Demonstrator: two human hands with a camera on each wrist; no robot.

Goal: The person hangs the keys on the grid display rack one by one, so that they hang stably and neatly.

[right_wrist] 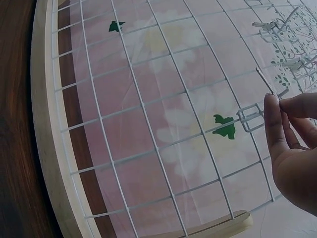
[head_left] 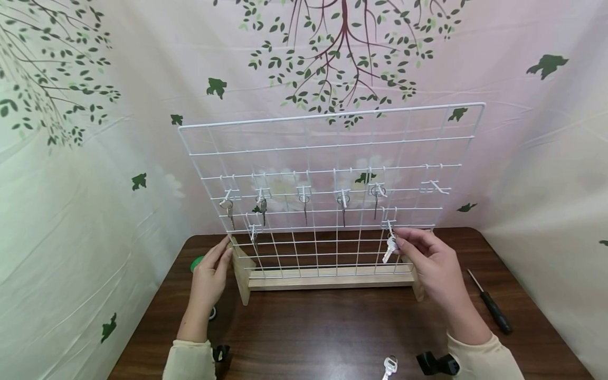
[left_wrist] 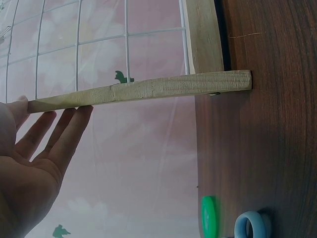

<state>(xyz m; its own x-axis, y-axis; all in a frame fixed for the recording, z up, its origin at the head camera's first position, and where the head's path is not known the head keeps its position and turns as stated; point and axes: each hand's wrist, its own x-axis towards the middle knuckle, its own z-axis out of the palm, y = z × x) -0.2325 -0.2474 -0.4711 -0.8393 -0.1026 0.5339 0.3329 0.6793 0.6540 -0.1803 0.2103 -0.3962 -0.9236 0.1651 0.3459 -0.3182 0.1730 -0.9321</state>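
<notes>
1. A dark wooden table (head_left: 332, 327) stood before a pale cloth backdrop (head_left: 95, 174) printed with branches, leaves and birds.
2. The right hand (head_left: 434, 266) pinched a silver key (head_left: 390, 248) between thumb and fingertips, at a white hook (head_left: 389, 221) in the lower row on the right side of the wire grid (head_left: 332, 158); in the right wrist view the fingers (right_wrist: 275, 124) closed at a wire hook (right_wrist: 250, 116).
3. The left hand (head_left: 211, 277) was flat and relaxed, with straight fingers (left_wrist: 59, 134) resting against the left wooden foot (head_left: 242, 272) of the grid's stand and holding nothing.
4. The grid stood upright in a wooden base (head_left: 328, 278) near the table's far edge.
5. More keys hung from the upper row of hooks (head_left: 304, 192), and one from a lower hook on the left.
6. Another key (head_left: 389, 365) lay on the table near the front edge, just left of a black object (head_left: 437, 363).
7. A screwdriver (head_left: 491, 305) lay to the right, well apart from the stand.
8. A green round thing (head_left: 196, 263) lay beside the left hand.
</notes>
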